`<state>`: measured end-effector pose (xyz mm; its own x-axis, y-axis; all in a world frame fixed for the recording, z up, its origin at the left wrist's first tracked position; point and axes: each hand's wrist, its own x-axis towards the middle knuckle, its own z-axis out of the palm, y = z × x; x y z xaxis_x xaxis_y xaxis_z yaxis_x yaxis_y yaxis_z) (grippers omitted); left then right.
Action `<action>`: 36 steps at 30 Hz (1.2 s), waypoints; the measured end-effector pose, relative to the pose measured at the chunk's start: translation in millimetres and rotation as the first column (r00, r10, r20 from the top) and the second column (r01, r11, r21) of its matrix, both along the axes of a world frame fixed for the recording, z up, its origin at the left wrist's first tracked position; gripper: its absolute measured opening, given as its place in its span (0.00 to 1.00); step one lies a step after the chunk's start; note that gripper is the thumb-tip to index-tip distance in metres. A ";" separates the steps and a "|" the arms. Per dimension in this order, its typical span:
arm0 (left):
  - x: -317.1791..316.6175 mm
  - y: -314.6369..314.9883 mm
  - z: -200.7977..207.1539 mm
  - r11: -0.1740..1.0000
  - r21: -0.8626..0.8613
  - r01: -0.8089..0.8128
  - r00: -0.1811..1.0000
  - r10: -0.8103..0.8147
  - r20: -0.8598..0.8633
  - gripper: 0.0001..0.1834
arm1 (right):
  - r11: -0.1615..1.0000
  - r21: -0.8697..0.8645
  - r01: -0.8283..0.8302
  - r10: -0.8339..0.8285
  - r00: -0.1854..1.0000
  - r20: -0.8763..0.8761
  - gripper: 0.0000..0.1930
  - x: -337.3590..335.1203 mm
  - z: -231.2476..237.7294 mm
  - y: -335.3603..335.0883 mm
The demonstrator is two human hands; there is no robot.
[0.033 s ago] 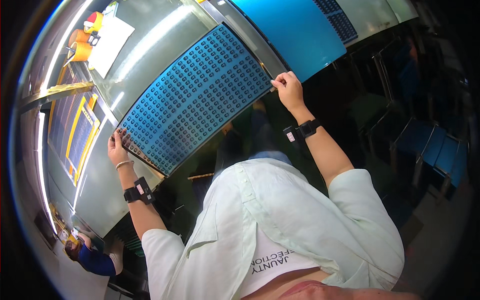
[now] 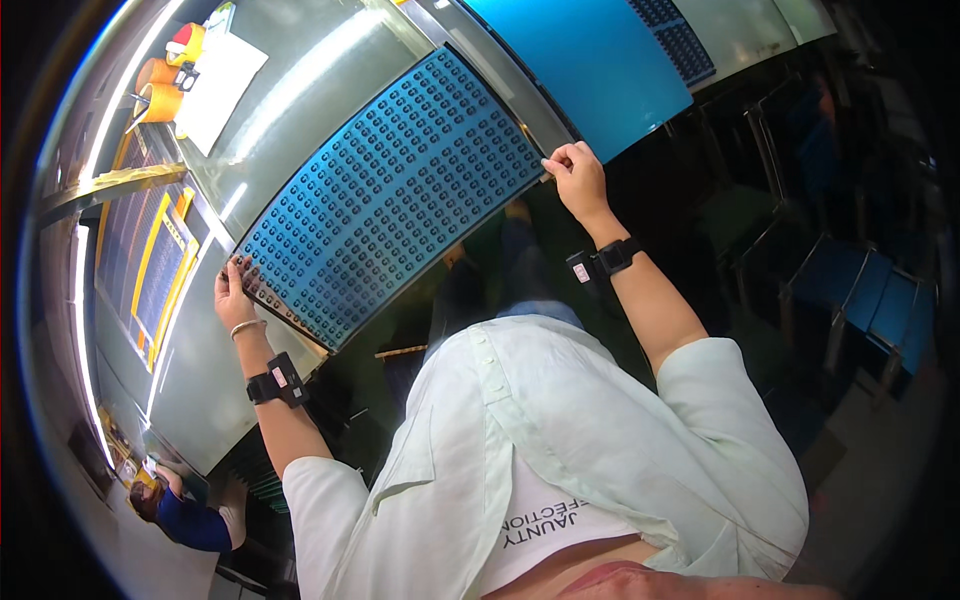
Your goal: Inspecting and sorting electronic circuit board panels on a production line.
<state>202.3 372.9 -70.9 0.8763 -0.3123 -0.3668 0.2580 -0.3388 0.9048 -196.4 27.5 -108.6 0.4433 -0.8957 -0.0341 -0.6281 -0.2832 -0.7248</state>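
Note:
A blue sheet (image 2: 385, 205) printed with rows of small dark shapes stretches between my hands, along the near edge of the grey worktable. At its lower left corner my left hand (image 2: 232, 285) grips the edge, fingers closed on it and partly hidden. My right hand (image 2: 578, 180) pinches the sheet's right corner between thumb and fingers. Dark borders run along the sheet's long sides. Whether the sheet lies flat on the table or is raised a little, I cannot tell.
Orange tape rolls (image 2: 158, 103) and white paper (image 2: 220, 95) lie on the table (image 2: 310, 75) at the far left. A plain blue sheet (image 2: 590, 70) lies at the far right, overhanging the table edge. Racks with blue panels (image 2: 860, 290) stand at right; another person (image 2: 190, 515) is at lower left.

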 end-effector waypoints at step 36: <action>-23.3 -24.1 -48.7 0.714 0.638 -0.290 0.711 -0.285 0.643 0.12 | 0.982 -0.061 -0.181 0.171 0.975 -0.141 0.11 1.2 7.6 6.2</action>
<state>179.1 348.7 -119.7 0.9486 -0.2385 0.2080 -0.2981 -0.8940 0.3344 -195.2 33.7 -101.0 0.5901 -0.8063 -0.0413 -0.6539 -0.4473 -0.6102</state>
